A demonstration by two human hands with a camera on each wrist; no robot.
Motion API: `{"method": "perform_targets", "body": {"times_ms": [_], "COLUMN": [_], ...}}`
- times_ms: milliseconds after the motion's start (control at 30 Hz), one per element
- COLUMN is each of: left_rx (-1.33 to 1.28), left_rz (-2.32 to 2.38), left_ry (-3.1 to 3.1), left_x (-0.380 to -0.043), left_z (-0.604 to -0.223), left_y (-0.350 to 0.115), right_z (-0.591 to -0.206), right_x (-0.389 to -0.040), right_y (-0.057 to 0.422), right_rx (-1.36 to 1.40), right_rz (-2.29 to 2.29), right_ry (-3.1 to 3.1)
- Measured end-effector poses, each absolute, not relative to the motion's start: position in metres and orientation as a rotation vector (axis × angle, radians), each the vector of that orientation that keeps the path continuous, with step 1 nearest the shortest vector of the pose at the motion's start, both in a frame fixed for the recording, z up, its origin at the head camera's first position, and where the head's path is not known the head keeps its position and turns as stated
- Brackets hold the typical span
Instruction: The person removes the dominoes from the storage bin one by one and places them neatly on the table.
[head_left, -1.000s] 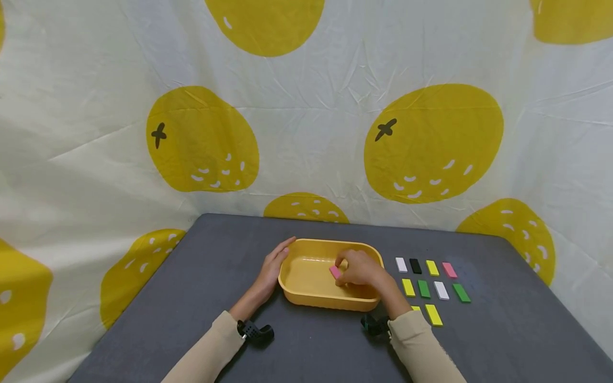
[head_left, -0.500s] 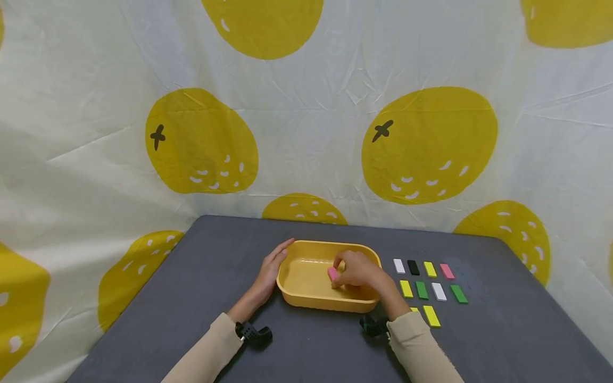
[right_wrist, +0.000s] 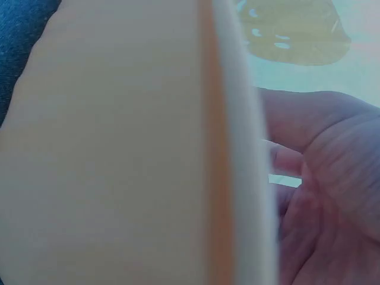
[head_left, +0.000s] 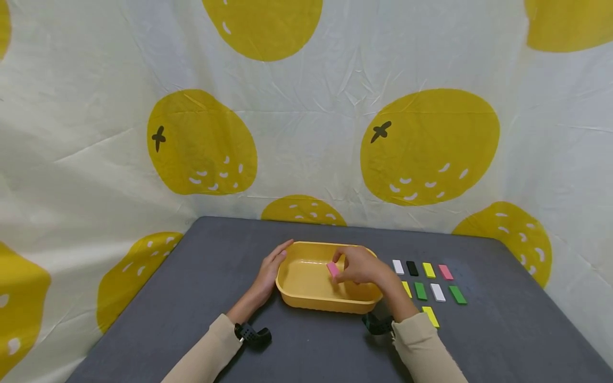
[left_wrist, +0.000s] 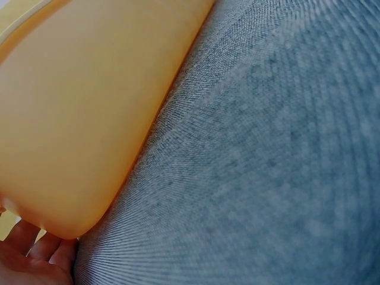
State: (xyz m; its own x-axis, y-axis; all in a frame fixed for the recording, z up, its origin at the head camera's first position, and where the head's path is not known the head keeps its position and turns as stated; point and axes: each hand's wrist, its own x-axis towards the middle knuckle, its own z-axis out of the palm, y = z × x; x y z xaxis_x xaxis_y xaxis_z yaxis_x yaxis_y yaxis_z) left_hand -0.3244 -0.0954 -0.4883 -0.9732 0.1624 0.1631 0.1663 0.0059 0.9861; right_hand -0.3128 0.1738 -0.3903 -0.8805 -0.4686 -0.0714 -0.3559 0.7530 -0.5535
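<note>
A yellow rectangular tub [head_left: 306, 303] with rounded corners stands on the table. My left hand [head_left: 265, 274] lies along its left end, fingers straight against the outer wall; the left wrist view shows those fingers [left_wrist: 41, 246] at the tub's corner. Inside the rim, my right hand [head_left: 360, 265] pinches a small pink tile [head_left: 332, 269] between thumb and fingers, tilted over the tub floor. The right wrist view is mostly filled by the tub wall [right_wrist: 107, 148], with the right hand [right_wrist: 332, 178] behind the rim and the pink tile hidden.
Right of the tub, several flat tiles lie in rough rows: white [head_left: 398, 267], black [head_left: 412, 268], yellow [head_left: 429, 270], pink [head_left: 446, 272] and green [head_left: 457, 294]. The right forearm passes close beside them. A fruit-print cloth [head_left: 306, 154] hangs behind the dark table [head_left: 230, 239].
My right hand has risen slightly with the pink tile, which is now tilted differently. The right forearm now covers the yellow tile nearest it. My left hand stays at the tub.
</note>
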Motion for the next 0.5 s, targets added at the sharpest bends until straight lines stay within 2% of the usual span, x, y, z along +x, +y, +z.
{"method": "perform_targets", "body": {"times_ms": [500], "left_rx": [-0.359], "left_rz": [-2.171], "left_ry": [-2.242], "left_x": [-0.325], "left_z": [-0.488], "left_y": [-0.096], "right_z": [-0.371], "right_x": [-0.300], "right_y": [0.189], "right_rx": [-0.770], "right_rz": [-0.809], "right_ry": [2.810]}}
